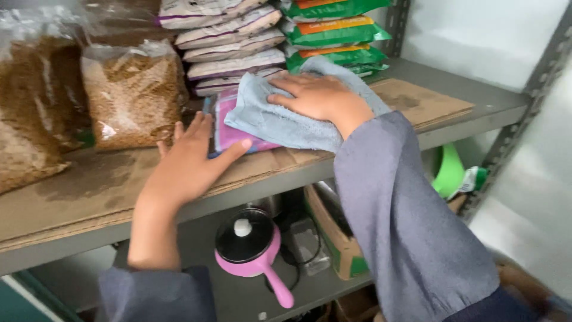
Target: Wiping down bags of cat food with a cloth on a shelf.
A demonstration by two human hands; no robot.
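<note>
My right hand [319, 95] presses flat on a light blue cloth [280, 122] spread over a pink flat packet [229, 131] on the shelf. My left hand [187, 161], fingers apart, rests on the cardboard sheet [89, 185] at the packet's left edge, its fingertips touching the packet. Both arms wear grey-blue sleeves.
Clear bags of brown pellets [134, 95] stand at the left of the metal shelf [488, 110]. Stacked white-purple packets [229, 42] and green-orange packets [336, 36] sit behind the cloth. Below are a pink pot with black lid [250, 244], a cardboard box [333, 238] and a green object [448, 170].
</note>
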